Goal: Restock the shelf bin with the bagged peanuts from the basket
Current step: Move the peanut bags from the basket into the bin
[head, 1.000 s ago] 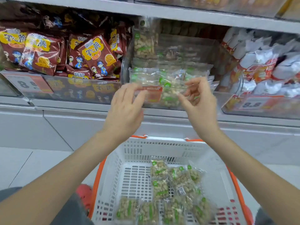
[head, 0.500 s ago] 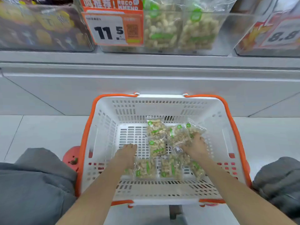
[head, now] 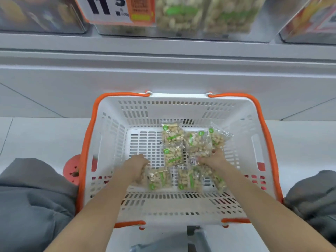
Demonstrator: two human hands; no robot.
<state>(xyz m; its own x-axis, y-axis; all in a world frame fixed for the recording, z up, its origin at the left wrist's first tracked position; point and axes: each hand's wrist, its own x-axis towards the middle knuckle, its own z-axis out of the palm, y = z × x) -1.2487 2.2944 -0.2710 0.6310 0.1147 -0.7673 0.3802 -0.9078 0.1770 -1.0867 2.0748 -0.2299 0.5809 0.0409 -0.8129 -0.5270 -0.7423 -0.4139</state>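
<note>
You are reaching both hands down into the basket (head: 236,113). Your left hand (head: 137,165) is curling its fingers onto a peanut bag (head: 159,179) near the basket's near-left edge; your right hand (head: 213,159) is pinching a second bag (head: 199,144) toward the right side. Neither bag is looking lifted yet. About seven bags are still lying on the basket floor, so much of the restocking is remaining. Farther off, the clear shelf bin (head: 272,20) behind the price tag (head: 112,10) is already holding peanut bags, with room unclear from here.
</note>
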